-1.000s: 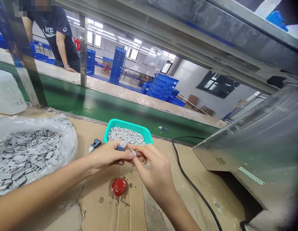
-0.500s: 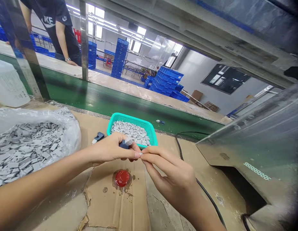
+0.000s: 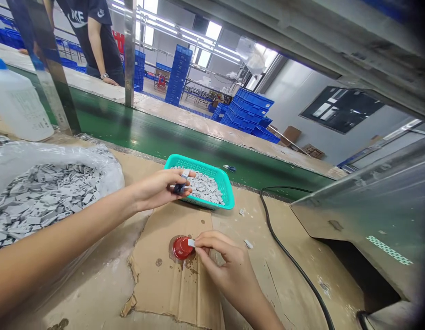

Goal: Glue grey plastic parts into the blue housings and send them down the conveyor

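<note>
My left hand [image 3: 154,189] is closed around a small dark blue plastic part [image 3: 179,189], and a light grey piece [image 3: 185,173] shows at its fingertips. It hovers by the near left corner of a turquoise basket [image 3: 229,198] of small grey plastic pieces [image 3: 207,187]. Between thumb and fingers, my right hand [image 3: 226,259] pinches a flat pale grey plastic piece [image 3: 191,243]. That piece overlaps the right edge of a small round red dish [image 3: 180,250] in view; whether they touch I cannot tell. Wet spots surround the dish on torn cardboard [image 3: 164,291].
A plastic bag [image 3: 112,172] of grey pieces lies left, near a white jug [image 3: 23,105]. Two loose pieces lie right of the basket. A black cable [image 3: 284,250] curves beside a metal panel [image 3: 367,206]. Beyond the green conveyor [image 3: 106,117] stands a person [image 3: 95,41].
My hands have come apart. The right one moved down to the red dish with the pale grey piece; the left stayed near the basket with the dark blue part. The view shifted slightly.
</note>
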Demonstrator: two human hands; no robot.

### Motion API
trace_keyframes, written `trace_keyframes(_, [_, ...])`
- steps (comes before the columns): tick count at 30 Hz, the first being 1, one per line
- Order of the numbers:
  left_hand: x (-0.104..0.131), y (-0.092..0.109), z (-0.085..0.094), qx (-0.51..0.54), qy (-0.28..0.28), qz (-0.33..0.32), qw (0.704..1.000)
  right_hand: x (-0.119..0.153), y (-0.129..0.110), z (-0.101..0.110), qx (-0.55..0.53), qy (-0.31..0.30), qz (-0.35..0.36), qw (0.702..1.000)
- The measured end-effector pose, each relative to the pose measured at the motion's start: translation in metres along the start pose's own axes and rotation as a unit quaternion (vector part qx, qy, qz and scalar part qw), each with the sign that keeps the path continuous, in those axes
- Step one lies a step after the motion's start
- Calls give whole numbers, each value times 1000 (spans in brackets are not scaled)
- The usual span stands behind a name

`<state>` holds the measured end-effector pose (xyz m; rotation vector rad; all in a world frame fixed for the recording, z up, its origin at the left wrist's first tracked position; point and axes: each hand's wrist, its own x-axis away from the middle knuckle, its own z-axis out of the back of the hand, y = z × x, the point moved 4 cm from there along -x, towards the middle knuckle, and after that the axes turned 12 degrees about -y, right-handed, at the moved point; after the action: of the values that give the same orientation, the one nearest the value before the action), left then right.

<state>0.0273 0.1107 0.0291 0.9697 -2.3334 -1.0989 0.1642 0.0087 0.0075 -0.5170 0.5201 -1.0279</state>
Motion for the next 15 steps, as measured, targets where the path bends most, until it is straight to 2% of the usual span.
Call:
trace_keyframes(3, [-1, -1, 4, -12, 2, -21, 1000, 0, -2, 0, 4, -3, 10, 1000])
trace_keyframes(9, [1, -5, 6, -44, -43, 15, 998, -2, -3, -1, 24, -14, 37, 999])
trace_keyframes(15, [1, -5, 10, -81, -26, 8, 996, -3, -12, 9, 11, 9, 28, 1000])
